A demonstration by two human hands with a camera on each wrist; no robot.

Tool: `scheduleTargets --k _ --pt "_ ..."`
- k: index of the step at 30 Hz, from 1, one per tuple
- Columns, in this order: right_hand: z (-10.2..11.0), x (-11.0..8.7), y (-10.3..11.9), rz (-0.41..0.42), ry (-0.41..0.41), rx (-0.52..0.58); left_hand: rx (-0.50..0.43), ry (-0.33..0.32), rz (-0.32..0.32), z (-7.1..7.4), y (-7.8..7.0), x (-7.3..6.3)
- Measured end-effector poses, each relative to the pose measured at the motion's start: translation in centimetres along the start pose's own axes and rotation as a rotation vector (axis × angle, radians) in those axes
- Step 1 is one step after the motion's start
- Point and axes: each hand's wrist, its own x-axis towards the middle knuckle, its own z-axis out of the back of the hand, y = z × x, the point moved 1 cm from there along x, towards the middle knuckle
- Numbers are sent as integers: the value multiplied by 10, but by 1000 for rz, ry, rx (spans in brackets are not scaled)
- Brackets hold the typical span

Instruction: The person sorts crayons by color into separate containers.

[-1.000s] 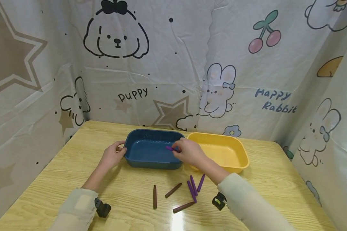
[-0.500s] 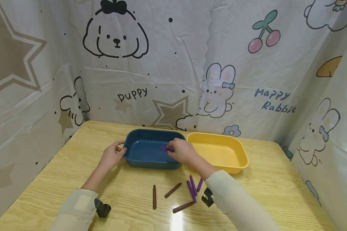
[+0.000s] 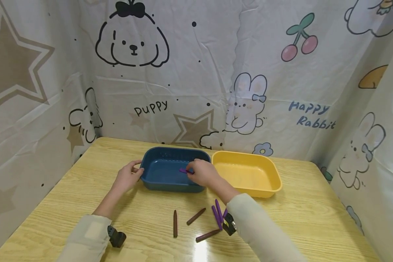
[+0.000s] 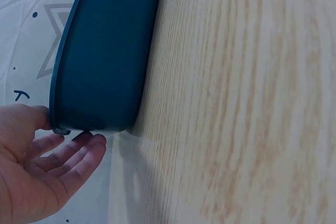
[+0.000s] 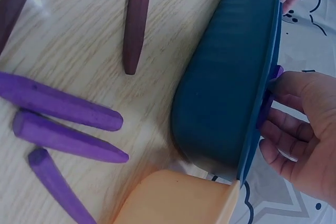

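My right hand (image 3: 203, 173) pinches a purple crayon (image 3: 182, 170) over the blue bin (image 3: 171, 187), its tip pointing left. In the right wrist view the bin's rim partly hides that crayon (image 5: 266, 103) and the fingertips. At the bin's left end, my left hand (image 3: 127, 177) holds the rim. The left wrist view has the thumb of this hand (image 4: 42, 182) at the rim and the fingers against the outer wall below it. Several purple crayons (image 3: 216, 214) lie on the table in front, one partly covered by the right wrist camera.
A yellow bin (image 3: 249, 191) stands against the blue bin's right side. Brown crayons lie apart on the wooden table (image 3: 144, 233): one upright in view (image 3: 175, 223), one slanted (image 3: 196, 216), one nearer the front (image 3: 207, 235). A printed cloth (image 3: 190, 72) hangs behind.
My right hand has moved left and further over the blue bin with the purple crayon, its forearm following. The left hand stays on the rim.
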Motion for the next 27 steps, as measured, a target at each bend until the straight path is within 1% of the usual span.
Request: scheduleTargets --k 7,16,22,27 --pt "-4 4 -1 -16 7 -7 4 -3 8 -1 0 0" --pt "-7 7 -4 -67 27 -11 -28 4 8 -2 -4 0" --pt "-3 5 -9 -68 3 -3 -24 5 19 -2 -4 0" --pt "0 3 -14 -79 -14 30 -15 4 27 -1 -3 -1"
